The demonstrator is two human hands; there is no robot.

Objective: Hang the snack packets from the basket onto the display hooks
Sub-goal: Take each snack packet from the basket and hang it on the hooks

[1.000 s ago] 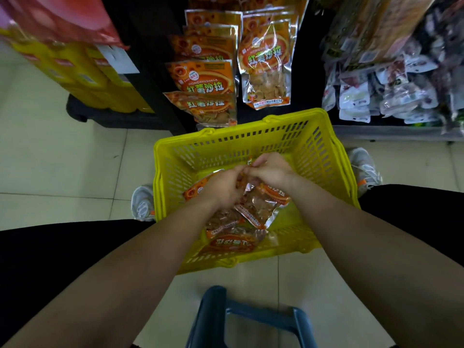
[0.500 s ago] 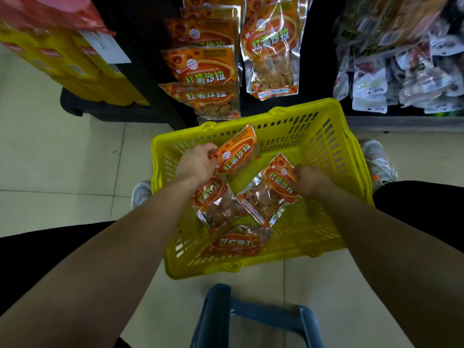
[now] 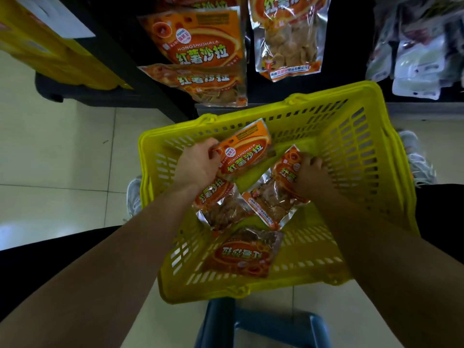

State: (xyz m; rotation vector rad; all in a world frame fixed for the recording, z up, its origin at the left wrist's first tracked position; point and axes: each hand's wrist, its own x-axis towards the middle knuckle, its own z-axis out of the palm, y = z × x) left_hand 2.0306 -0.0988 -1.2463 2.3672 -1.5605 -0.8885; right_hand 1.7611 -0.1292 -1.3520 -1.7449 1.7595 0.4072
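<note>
Blue stool [image 3: 221,325] on tiled floor [image 3: 62,159]

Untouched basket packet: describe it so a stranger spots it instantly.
Find the yellow basket. The packet lies flat at its near end. Neither the left hand nor the right hand holds it, unlike its neighbours, and its lettering is upside down.

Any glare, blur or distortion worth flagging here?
Head view: wide-angle bows the yellow basket; glare streaks the hanging packet; the left hand gripping an orange packet is lit, the right hand on a second packet is shadowed; white packets at right look smeared.
</note>
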